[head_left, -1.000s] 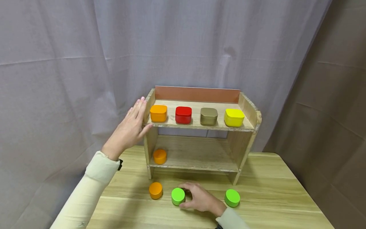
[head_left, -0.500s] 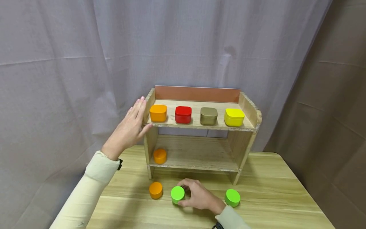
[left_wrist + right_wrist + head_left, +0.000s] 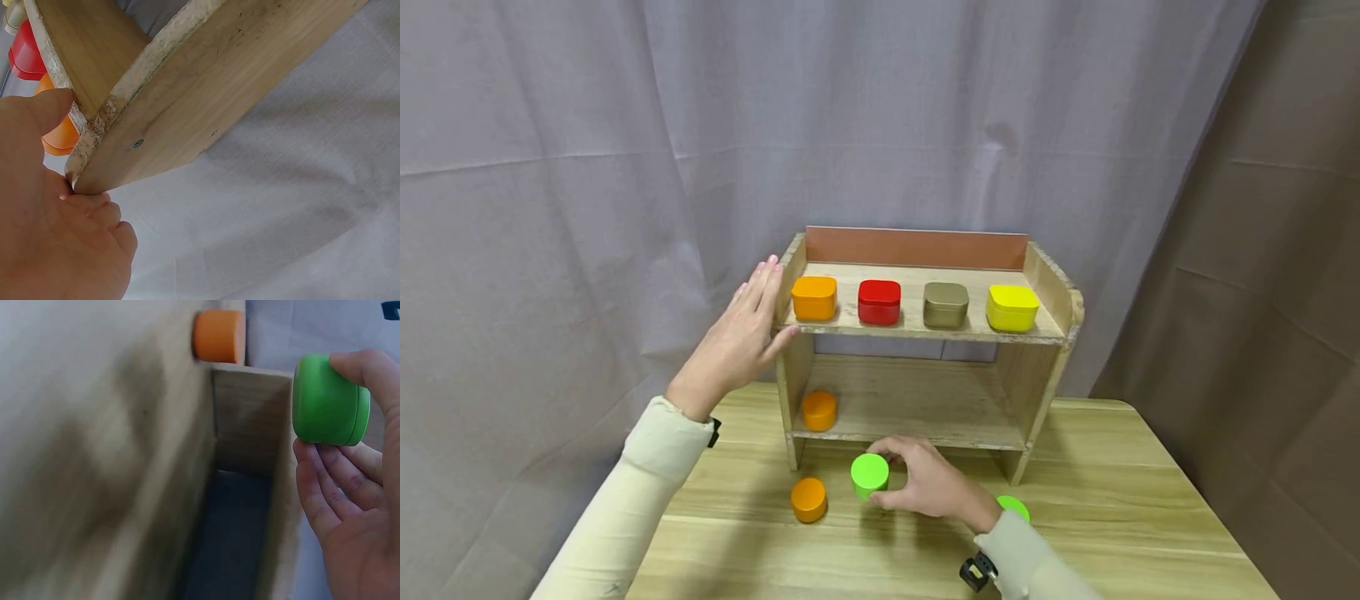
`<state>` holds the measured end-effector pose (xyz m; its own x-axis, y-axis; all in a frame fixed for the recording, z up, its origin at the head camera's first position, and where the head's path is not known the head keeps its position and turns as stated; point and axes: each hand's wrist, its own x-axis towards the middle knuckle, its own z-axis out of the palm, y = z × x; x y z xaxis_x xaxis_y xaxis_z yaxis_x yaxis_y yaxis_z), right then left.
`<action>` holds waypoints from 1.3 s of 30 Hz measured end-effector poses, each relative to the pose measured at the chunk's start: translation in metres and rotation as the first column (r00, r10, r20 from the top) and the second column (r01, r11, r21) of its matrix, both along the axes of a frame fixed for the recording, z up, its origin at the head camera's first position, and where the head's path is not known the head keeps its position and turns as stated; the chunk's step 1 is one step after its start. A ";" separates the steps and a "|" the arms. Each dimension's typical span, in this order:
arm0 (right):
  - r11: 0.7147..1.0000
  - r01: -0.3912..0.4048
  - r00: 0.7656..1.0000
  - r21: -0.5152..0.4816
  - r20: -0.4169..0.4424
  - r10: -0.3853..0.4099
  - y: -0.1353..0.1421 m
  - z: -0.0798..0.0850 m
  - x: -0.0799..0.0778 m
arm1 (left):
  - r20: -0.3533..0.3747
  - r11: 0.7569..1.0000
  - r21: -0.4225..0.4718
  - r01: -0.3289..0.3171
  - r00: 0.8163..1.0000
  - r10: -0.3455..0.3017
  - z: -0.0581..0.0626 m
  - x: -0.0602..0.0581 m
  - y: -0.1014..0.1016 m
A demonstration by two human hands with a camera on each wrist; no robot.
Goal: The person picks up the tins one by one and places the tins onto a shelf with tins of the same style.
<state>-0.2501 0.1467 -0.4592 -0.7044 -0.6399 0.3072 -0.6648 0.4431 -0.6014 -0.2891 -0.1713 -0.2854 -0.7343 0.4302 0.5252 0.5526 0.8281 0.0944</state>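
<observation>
My right hand (image 3: 928, 479) pinches a small round green lidded container (image 3: 869, 475) between thumb and fingers. It is held up over the table, in front of the wooden shelf's (image 3: 917, 392) lower board. The right wrist view shows the thumb on one side of the green container (image 3: 328, 403) and fingertips on the other. My left hand (image 3: 733, 346) rests on the shelf's left side panel, fingers straight along its outside. The thumb touches the front edge of the top board. In the left wrist view this hand (image 3: 69, 237) lies at the panel's (image 3: 162, 119) corner.
Rounded square containers in orange (image 3: 814, 298), red (image 3: 879, 302), olive (image 3: 945, 305) and yellow (image 3: 1012, 308) line the top board. One round orange container (image 3: 819, 411) sits on the lower board, another orange one (image 3: 808, 500) on the table. A second green one (image 3: 1015, 507) is partly behind the right wrist.
My right hand has lifted the green container off the table and moved it toward the shelf. The right forearm now partly covers the other green container. My left hand stays in place.
</observation>
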 end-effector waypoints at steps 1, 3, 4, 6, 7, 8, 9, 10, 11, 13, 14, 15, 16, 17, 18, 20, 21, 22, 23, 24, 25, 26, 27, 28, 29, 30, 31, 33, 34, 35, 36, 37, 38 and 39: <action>1.000 0.002 1.000 0.000 -0.012 -0.002 0.000 0.004 -0.001 | -0.001 1.000 0.000 0.000 1.000 0.000 0.000 0.000 0.000; 1.000 0.011 0.999 0.003 -0.034 -0.011 0.000 0.012 -0.005 | -0.010 1.000 -0.003 0.000 1.000 0.000 -0.001 0.000 0.000; 1.000 0.020 0.999 0.004 -0.042 -0.019 0.000 0.015 -0.006 | -0.010 1.000 -0.004 0.000 1.000 -0.001 -0.001 0.000 -0.001; 0.999 0.033 0.998 0.000 -0.056 -0.033 0.000 0.021 -0.011 | -0.011 1.000 -0.007 0.001 1.000 -0.001 -0.001 0.000 -0.001; 0.999 0.039 0.998 -0.001 -0.057 -0.039 -0.001 0.023 -0.013 | -0.012 1.000 -0.008 0.000 1.000 0.000 -0.001 0.000 -0.001; 0.999 0.046 0.997 -0.005 -0.054 -0.046 -0.001 0.026 -0.016 | -0.012 1.000 -0.009 0.000 1.000 0.000 -0.001 0.000 0.000; 0.999 0.052 0.997 -0.011 -0.051 -0.053 -0.002 0.027 -0.018 | -0.010 1.000 -0.008 -0.001 1.000 0.001 0.000 0.000 0.000; 0.998 0.060 0.997 -0.014 -0.050 -0.061 -0.003 0.029 -0.021 | -0.007 1.000 -0.008 -0.002 1.000 0.002 0.000 0.000 0.000; 0.998 0.065 0.997 -0.018 -0.047 -0.066 -0.004 0.030 -0.023 | -0.006 1.000 -0.007 -0.002 1.000 0.002 0.000 0.000 0.000; 0.997 0.078 0.996 -0.022 -0.037 -0.079 -0.006 0.032 -0.028 | -0.005 1.000 -0.007 -0.004 1.000 0.004 0.000 0.001 0.000; 0.996 0.086 0.996 -0.024 -0.032 -0.087 -0.007 0.032 -0.030 | -0.005 1.000 -0.007 -0.004 1.000 0.004 0.000 0.001 0.000; 0.996 0.090 0.995 -0.028 -0.031 -0.091 -0.007 0.033 -0.032 | -0.005 1.000 -0.007 -0.005 1.000 0.005 0.000 0.000 0.000; 0.995 0.097 0.995 -0.031 -0.031 -0.098 -0.008 0.032 -0.034 | -0.005 1.000 -0.007 -0.005 1.000 0.005 0.000 0.000 0.000; 0.994 0.103 0.994 -0.036 -0.028 -0.104 -0.009 0.032 -0.036 | -0.005 1.000 -0.008 -0.006 1.000 0.006 0.000 0.000 0.000; 0.993 0.110 0.993 -0.043 -0.025 -0.111 -0.010 0.031 -0.038 | -0.005 1.000 -0.009 -0.007 1.000 0.007 0.000 0.000 0.000; 0.990 0.130 0.991 -0.054 -0.023 -0.132 -0.011 0.030 -0.043 | -0.003 1.000 -0.010 -0.009 1.000 0.009 0.000 0.000 0.000; 0.988 0.141 0.989 -0.058 -0.023 -0.143 -0.011 0.029 -0.045 | -0.003 1.000 -0.010 -0.009 1.000 0.009 0.000 0.000 0.000; 0.986 0.156 0.987 -0.058 -0.017 -0.157 -0.012 0.028 -0.048 | -0.004 1.000 -0.010 -0.009 1.000 0.009 -0.001 0.000 0.000; 0.984 0.167 0.986 -0.058 -0.012 -0.168 -0.012 0.028 -0.050 | -0.005 1.000 -0.010 -0.008 1.000 0.008 -0.001 0.000 0.000; 0.982 0.178 0.984 -0.056 -0.010 -0.179 -0.013 0.028 -0.052 | -0.007 1.000 -0.010 -0.008 1.000 0.008 -0.001 0.000 -0.001; 0.981 0.188 0.982 -0.052 -0.008 -0.188 -0.013 0.027 -0.054 | -0.010 1.000 -0.008 -0.007 1.000 0.007 -0.001 -0.001 0.000; 0.979 0.196 0.980 -0.047 -0.006 -0.197 -0.013 0.027 -0.055 | -0.013 1.000 -0.006 -0.005 1.000 0.005 -0.001 -0.001 0.000; 0.978 0.205 0.979 -0.044 0.000 -0.206 -0.013 0.026 -0.057 | -0.017 1.000 -0.005 -0.001 1.000 0.001 -0.001 -0.001 0.000; 0.976 0.215 0.977 -0.043 0.008 -0.214 -0.012 0.026 -0.058 | -0.020 1.000 -0.004 0.002 1.000 -0.002 -0.002 -0.001 0.001; 0.974 0.221 0.975 -0.043 0.011 -0.221 -0.012 0.026 -0.059 | -0.022 1.000 -0.004 0.004 1.000 -0.004 -0.002 -0.001 0.001; 0.973 0.229 0.973 -0.042 0.013 -0.229 -0.012 0.026 -0.059 | -0.023 1.000 -0.003 0.006 1.000 -0.006 -0.002 -0.002 0.001; 0.970 0.238 0.971 -0.041 0.014 -0.238 -0.012 0.026 -0.060 | -0.023 1.000 -0.002 0.007 1.000 -0.007 -0.002 -0.002 0.002; 0.967 0.251 0.968 -0.040 0.012 -0.251 -0.012 0.025 -0.061 | -0.023 1.000 -0.003 0.008 1.000 -0.008 -0.002 -0.002 0.001; 0.966 0.256 0.967 -0.038 0.007 -0.256 -0.013 0.024 -0.062 | -0.020 1.000 -0.003 0.005 1.000 -0.005 -0.002 -0.001 0.001; 0.965 0.259 0.966 -0.036 0.001 -0.260 -0.013 0.023 -0.063 | -0.018 1.000 -0.002 0.002 1.000 -0.002 -0.002 -0.001 0.001; 0.964 0.264 0.964 -0.032 -0.003 -0.264 -0.014 0.022 -0.064 | -0.015 1.000 -0.001 -0.001 1.000 0.001 -0.001 -0.001 0.001; 0.963 0.268 0.963 -0.028 -0.005 -0.269 -0.014 0.021 -0.064 | -0.013 1.000 -0.002 -0.004 1.000 0.004 -0.001 -0.001 0.000; 0.962 0.270 0.963 -0.025 -0.005 -0.270 -0.015 0.020 -0.065 | -0.011 1.000 -0.002 -0.005 1.000 0.005 -0.001 -0.001 0.000; 0.961 0.275 0.961 -0.021 -0.003 -0.275 -0.015 0.019 -0.065 | -0.009 1.000 -0.003 -0.005 1.000 0.005 -0.001 -0.001 0.000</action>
